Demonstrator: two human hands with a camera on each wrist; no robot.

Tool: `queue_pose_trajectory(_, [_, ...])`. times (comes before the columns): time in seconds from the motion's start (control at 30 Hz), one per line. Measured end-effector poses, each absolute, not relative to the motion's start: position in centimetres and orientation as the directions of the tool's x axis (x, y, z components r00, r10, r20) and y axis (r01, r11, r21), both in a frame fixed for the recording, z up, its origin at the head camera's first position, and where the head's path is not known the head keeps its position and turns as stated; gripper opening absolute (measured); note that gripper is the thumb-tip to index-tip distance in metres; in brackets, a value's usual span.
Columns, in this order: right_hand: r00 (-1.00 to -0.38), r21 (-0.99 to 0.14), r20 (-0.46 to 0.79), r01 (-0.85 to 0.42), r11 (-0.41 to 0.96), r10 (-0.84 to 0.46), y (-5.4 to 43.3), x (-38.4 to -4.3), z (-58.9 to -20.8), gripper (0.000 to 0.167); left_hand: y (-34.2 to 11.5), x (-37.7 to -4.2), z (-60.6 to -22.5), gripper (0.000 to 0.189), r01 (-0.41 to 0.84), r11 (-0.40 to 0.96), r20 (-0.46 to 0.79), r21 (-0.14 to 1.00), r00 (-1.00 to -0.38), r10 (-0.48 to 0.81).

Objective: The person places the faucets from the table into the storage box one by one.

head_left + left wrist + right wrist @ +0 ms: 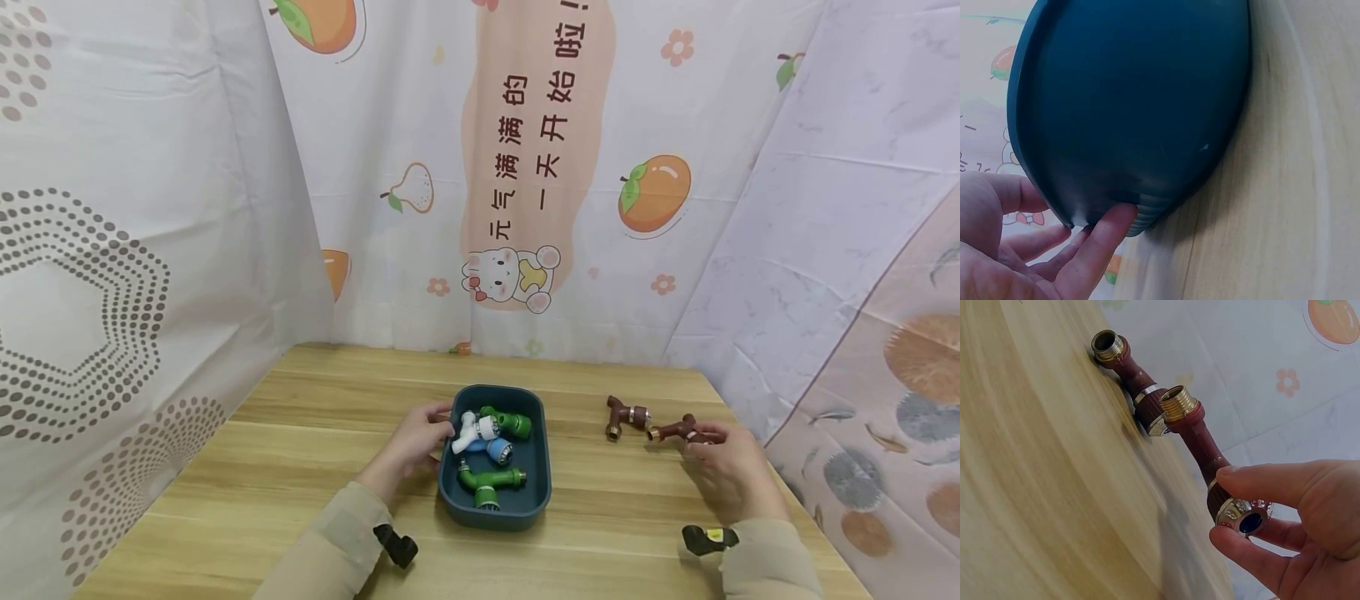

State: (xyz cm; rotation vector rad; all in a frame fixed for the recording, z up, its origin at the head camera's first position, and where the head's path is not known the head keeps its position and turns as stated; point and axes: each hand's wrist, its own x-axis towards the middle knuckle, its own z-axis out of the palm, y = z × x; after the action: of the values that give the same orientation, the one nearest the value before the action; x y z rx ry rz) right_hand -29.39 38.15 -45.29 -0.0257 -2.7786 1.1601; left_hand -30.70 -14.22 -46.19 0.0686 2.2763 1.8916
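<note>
My left hand [415,437] grips the left edge of a dark teal plastic bin [540,467], with one finger against its outer wall and others at the rim. Inside lie a white tap [467,435], a blue tap [498,452], a green tap [516,425] at the back and another green tap [491,479] in front. My right hand [731,458] pinches a brown tap [1200,444] by its ribbed collar and silvery end, its brass-threaded mouth pointing away from the fingers. A second brown tap [1132,375] lies on the table just beyond it.
The wooden tabletop [592,517] carries the bin near its middle and the brown taps at the right. Printed curtains [390,100] hang behind and on both sides. A black strap [395,546] sits at the left wrist and a similar strap [708,540] at the right.
</note>
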Motion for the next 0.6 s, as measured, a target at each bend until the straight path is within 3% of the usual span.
queue_pose_trajectory(0.6, [-0.995,-0.748,0.067,-0.001,0.663,0.073,37.7,-29.6,-44.1,0.050,-14.3,-30.7,-46.2,0.058,-0.086,0.189,-0.113,0.978,-0.984,0.140])
